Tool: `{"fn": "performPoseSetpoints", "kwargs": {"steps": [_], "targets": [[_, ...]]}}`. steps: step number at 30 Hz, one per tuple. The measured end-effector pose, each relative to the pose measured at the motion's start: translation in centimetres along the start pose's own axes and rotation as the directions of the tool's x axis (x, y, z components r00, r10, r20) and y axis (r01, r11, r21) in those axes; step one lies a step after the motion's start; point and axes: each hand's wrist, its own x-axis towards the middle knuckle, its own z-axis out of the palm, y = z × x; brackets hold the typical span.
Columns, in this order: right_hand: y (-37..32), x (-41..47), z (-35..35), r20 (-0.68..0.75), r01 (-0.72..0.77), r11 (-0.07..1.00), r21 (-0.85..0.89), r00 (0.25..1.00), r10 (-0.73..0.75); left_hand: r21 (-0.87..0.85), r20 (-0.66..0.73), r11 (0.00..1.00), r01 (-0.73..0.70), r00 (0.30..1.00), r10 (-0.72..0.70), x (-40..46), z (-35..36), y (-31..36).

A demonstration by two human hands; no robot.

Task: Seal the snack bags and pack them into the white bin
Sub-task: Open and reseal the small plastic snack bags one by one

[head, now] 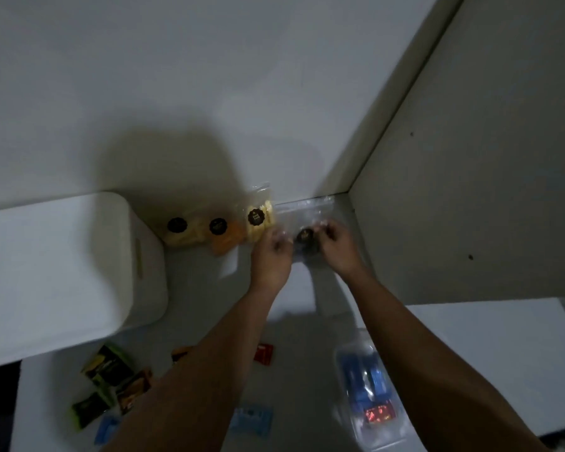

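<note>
Forearms reach forward; left hand point(272, 252) and right hand point(335, 244) pinch either side of clear bag point(305, 238), held between them by far wall. Bin point(62, 272) lies left, nearer left hand.

bare forearms point(206, 363); no sleeves

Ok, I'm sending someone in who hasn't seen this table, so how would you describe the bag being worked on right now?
Start at the white bin on the left, then follow the row of round-stickered snack bags along the wall toward the right corner. Last in line is a clear bag with both hands on it. Its neighbours show yellow or orange snacks; this one looks dark.
</note>
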Motion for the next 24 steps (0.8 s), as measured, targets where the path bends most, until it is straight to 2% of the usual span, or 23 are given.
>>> {"fn": "performPoseSetpoints", "kwargs": {"steps": [4,8,13,16,21,24], "targets": [[-2.6,5.2,0.0,-0.028,-0.014,1.0,-0.005,1.0,0.014,-0.053,-0.017,0.999,-0.013,1.0,0.012,3.9,0.3,3.5],[-3.4,6.7,0.6,0.009,-0.083,0.994,-0.067,0.996,0.084,0.058,-0.051,0.998,0.034,0.998,-0.031,5.4,-0.7,3.0],[-3.4,3.2,1.8,-0.059,-0.149,0.985,-0.09,0.988,0.144,0.025,-0.04,1.0,0.001,0.999,0.0,3.1,-2.8,3.2],[-3.2,0.1,2.9,-0.037,-0.156,0.981,-0.117,0.988,0.153,0.07,-0.023,0.997,-0.034,0.999,0.036,0.7,-4.8,3.1],[-5.9,-5.8,5.7,0.01,-0.082,0.98,-0.183,0.996,0.085,0.177,0.044,0.977,-0.121,0.992,0.115,-3.8,-10.7,3.4],[-9.0,-8.4,8.5,0.028,-0.041,0.98,-0.196,0.998,0.047,0.261,0.034,0.937,-0.232,0.972,0.231,-6.2,-15.9,4.7]]}}
